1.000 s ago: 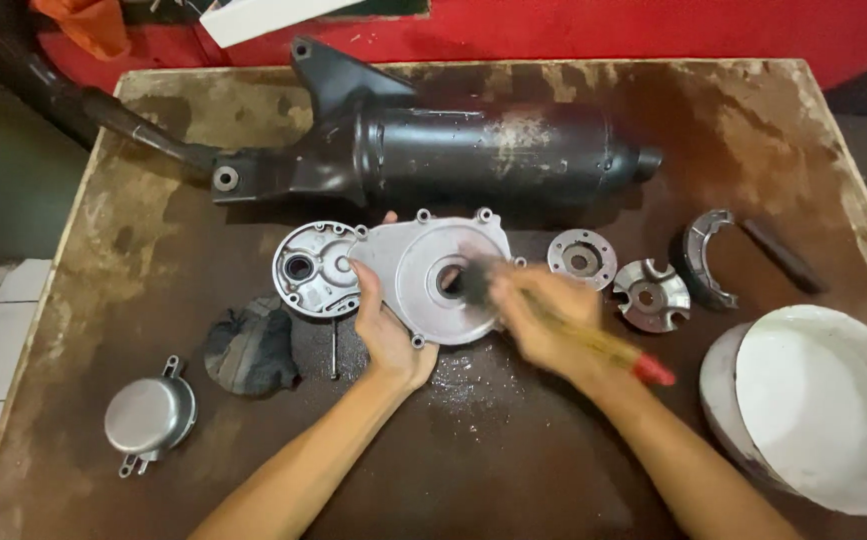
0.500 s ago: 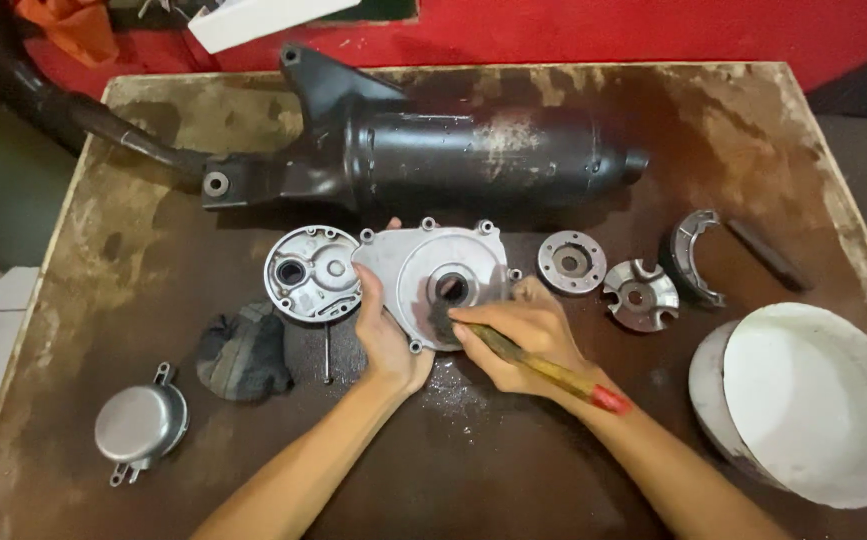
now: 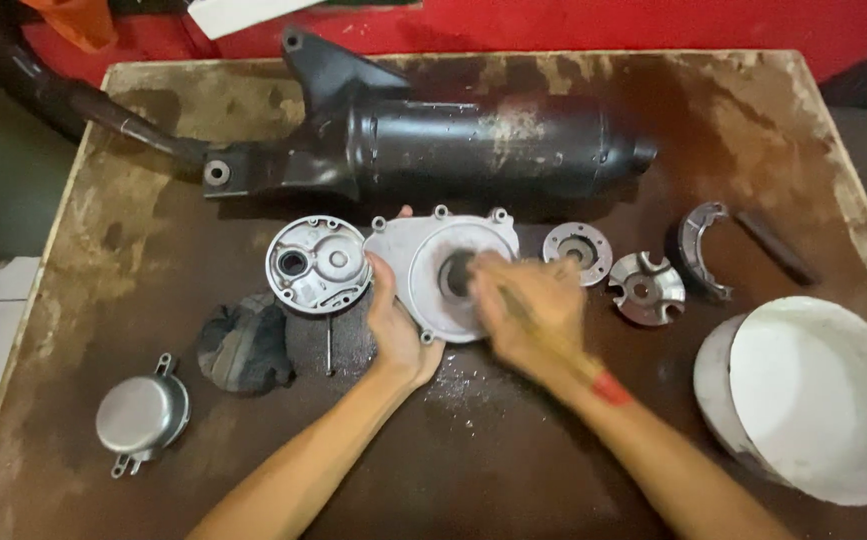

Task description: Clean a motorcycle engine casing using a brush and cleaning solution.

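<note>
The flat silver cast-metal cover plate with a round dark hole in its middle (image 3: 450, 272) lies near the centre of the stained brown wooden table (image 3: 513, 470), just in front of the long black exhaust muffler (image 3: 473, 145) that lies across the far side, its long axis going left to right; the left hand (image 3: 398, 325) presses on the plate's left edge, fingers curled over the rim, so it grips the plate; the right hand (image 3: 528, 310) is blurred, closed around a yellow-handled brush with a red end (image 3: 593, 375), its handle pointing toward the near right, its working end at the dark hole; so the plate is directly under both hands, and the right hand is the nearer one to the hole.

Left of the plate, touching or almost touching it, is a round silver housing with inner cavities (image 3: 316, 262); nearer and further left, a dark crumpled rag (image 3: 243, 343) and a small round grey metal cap with lugs (image 3: 141, 413); right of the plate, a small silver ring-shaped flange (image 3: 576, 250), a silver vaned disc (image 3: 645, 288) and a curved grey brake shoe (image 3: 701, 245); at the near right edge stands a white round plastic bucket (image 3: 813, 400). Beyond the table there is a red floor (image 3: 553, 25) with a white flat sheet (image 3: 243, 14) at the far left; no label is readable.
</note>
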